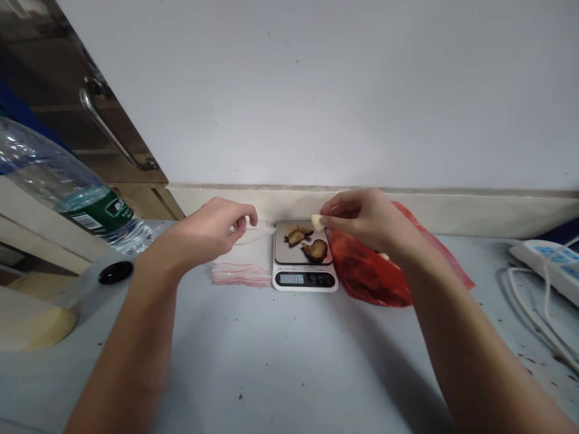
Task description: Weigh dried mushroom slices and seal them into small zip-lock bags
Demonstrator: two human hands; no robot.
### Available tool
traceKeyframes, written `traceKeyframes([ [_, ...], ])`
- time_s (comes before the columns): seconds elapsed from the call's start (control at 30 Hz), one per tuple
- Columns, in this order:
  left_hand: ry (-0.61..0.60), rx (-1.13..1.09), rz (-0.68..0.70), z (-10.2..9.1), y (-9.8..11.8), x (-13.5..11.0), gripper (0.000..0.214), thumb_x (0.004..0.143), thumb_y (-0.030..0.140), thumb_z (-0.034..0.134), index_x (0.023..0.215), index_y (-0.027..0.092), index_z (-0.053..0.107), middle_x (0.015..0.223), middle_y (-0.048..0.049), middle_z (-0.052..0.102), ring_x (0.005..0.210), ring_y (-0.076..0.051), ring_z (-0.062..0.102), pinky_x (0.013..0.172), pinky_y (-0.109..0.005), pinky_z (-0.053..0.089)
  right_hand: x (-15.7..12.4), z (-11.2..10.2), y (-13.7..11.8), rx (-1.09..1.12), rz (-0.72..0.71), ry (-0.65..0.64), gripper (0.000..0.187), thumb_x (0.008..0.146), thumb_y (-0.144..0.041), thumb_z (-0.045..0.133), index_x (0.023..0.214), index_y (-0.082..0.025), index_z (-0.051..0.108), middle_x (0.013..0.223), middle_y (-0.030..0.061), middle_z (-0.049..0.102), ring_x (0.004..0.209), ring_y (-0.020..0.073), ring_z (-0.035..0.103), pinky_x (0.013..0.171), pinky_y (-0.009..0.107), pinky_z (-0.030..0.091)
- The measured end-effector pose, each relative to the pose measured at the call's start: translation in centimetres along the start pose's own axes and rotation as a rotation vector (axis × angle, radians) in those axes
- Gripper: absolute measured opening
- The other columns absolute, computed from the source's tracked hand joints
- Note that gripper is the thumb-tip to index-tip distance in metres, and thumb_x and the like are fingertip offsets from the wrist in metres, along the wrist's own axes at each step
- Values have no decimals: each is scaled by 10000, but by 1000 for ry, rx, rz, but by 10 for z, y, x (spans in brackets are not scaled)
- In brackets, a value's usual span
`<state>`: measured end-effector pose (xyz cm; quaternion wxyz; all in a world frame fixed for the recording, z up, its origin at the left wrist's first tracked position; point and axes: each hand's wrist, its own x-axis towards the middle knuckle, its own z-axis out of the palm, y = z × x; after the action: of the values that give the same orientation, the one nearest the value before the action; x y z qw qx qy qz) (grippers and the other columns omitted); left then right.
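My right hand (pixel 362 216) pinches a small pale chunk (pixel 317 222) between thumb and fingertips, just above the back right of a kitchen scale (pixel 304 278). On the scale's metal plate lie several dried brown slices (pixel 315 250), the darkest at the front. Its lit display (pixel 292 279) shows digits like 117; I cannot make out a decimal point. My left hand (pixel 217 226) hovers with loosely bent fingers and nothing visible in them, over a stack of clear zip bags (pixel 242 274) with red seal lines. Beside the scale, partly under my right forearm, lies a red plastic bag (pixel 368 274).
A large water bottle (pixel 67 187) leans at the left, near a dark oval object (pixel 116 272). A pale rounded container (pixel 34 319) sits at the left edge. On the right is a white power strip (pixel 549 265) with looped cable. A white wall (pixel 344 96) rises behind.
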<state>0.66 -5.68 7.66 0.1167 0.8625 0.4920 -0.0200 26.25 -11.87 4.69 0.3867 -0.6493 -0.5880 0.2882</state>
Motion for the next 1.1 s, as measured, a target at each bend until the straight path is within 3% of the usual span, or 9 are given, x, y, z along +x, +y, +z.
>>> traceKeyframes([
  [0.37,5,7,4,0,-2,0,283,879,300,510,1090,268,695,1055,-53,728,863,-245,689,724,-343,460,-4,-3,-4,7,-25,-22,10,757,-211,744,752,-202,743,786,54,788,734,195,715,616,285,509],
  [0.6,29,22,40,4,-6,2,260,877,270,509,1065,263,689,1049,-52,731,913,-245,700,767,-339,475,-8,-21,-10,-93,-13,24,73,747,-276,713,709,-217,735,648,10,705,641,184,656,569,287,463],
  [0.7,51,22,71,5,-8,2,248,882,277,508,1055,260,685,1040,-49,732,914,-243,699,774,-336,476,-12,-34,-9,-239,51,35,86,739,-208,681,668,-236,721,646,21,708,594,192,631,544,305,444],
  [0.8,80,35,88,3,-5,1,224,887,277,502,998,251,695,991,-43,737,869,-235,693,740,-327,467,-18,-42,-10,-535,162,167,163,692,-116,664,600,-250,668,606,43,676,542,211,581,516,333,412],
  [0.9,138,21,86,0,4,0,246,892,279,510,1033,251,709,980,-36,750,866,-227,701,721,-315,471,-24,-39,-16,-623,120,278,134,751,-149,674,667,-253,684,668,76,694,596,236,602,555,352,441],
  [0.97,194,-31,67,-1,12,-1,297,886,279,537,1138,258,693,970,-28,761,875,-220,714,722,-303,486,-27,-28,-21,-488,-22,212,90,839,-219,659,819,-250,741,777,80,745,677,237,653,623,347,487],
  [1.1,308,-170,52,-2,25,-7,276,856,304,609,1129,272,633,877,0,764,784,-193,714,681,-283,514,-28,3,-28,-257,-282,-165,305,992,-331,528,1231,-279,709,835,19,749,714,194,659,660,301,485],
])
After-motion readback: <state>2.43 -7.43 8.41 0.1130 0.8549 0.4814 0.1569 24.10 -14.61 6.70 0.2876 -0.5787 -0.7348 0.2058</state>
